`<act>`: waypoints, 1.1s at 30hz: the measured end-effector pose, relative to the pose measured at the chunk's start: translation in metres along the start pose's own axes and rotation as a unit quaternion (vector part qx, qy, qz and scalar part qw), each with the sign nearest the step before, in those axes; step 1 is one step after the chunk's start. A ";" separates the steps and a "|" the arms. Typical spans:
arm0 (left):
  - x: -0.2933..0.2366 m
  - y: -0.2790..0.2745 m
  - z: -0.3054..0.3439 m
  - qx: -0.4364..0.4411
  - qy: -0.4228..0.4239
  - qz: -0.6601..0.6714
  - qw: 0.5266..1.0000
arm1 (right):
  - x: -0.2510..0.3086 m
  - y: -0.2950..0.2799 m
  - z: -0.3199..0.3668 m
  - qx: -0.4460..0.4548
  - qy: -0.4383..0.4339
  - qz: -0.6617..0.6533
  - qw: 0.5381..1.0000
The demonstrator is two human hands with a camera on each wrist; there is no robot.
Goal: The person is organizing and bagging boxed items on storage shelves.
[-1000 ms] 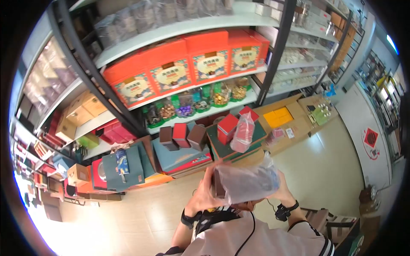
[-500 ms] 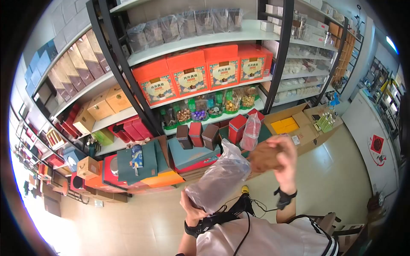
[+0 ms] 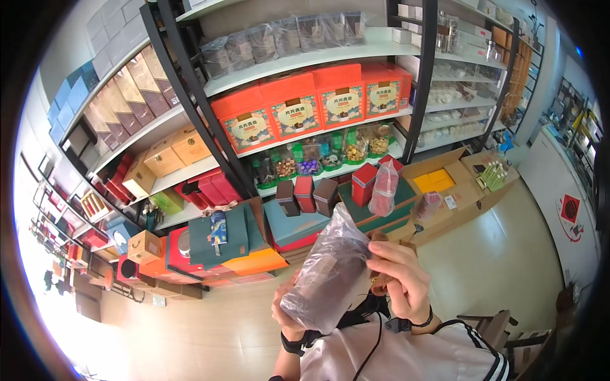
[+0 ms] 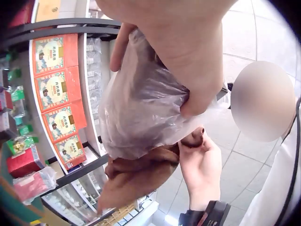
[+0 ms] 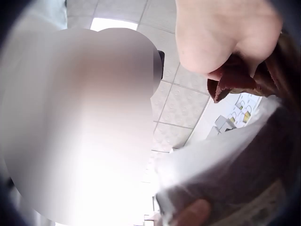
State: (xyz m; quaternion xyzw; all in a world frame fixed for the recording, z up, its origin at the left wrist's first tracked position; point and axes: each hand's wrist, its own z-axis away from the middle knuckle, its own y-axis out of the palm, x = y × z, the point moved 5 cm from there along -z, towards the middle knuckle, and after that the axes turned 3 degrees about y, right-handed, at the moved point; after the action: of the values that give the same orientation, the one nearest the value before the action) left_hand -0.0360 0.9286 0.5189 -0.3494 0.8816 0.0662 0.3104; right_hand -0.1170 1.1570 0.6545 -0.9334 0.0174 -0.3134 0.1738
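A dark box in a clear plastic bag (image 3: 324, 276) is held tilted in front of the body by my left hand (image 3: 286, 308). In the left wrist view, the fingers and thumb of that left hand (image 4: 183, 42) wrap round the bag (image 4: 141, 103). My right hand (image 3: 403, 279) is close beside the bag's other side, pinching a crumpled brown cloth (image 4: 141, 176). The cloth overlaps the bag's edge in the left wrist view. Close up in the right wrist view, a fold of the cloth (image 5: 235, 82) sticks out under the right hand (image 5: 225, 37).
Red and brown tins (image 3: 305, 193) stand on stacked gift boxes (image 3: 295, 222) ahead, with a bagged red tin (image 3: 384, 190) beside them. Behind are shelves with orange boxes (image 3: 295, 117), jars (image 3: 308, 166) and bagged dark boxes (image 3: 286, 38). An open carton (image 3: 467, 197) stands at right.
A second ago both hands were on the bagged box. The right hand then appeared raised to the right with the brown cloth, and has since come down beside the bag. The left hand keeps its hold.
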 end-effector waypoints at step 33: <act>0.071 0.028 0.094 -0.072 -0.352 0.222 0.906 | 0.012 0.091 -0.017 0.181 -0.091 -0.046 0.978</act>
State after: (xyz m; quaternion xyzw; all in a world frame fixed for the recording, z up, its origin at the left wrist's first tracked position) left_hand -0.0471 0.9395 0.3986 -0.1204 0.7625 0.3156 0.5518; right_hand -0.1102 1.0645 0.6439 -0.9110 -0.0984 -0.2327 0.3261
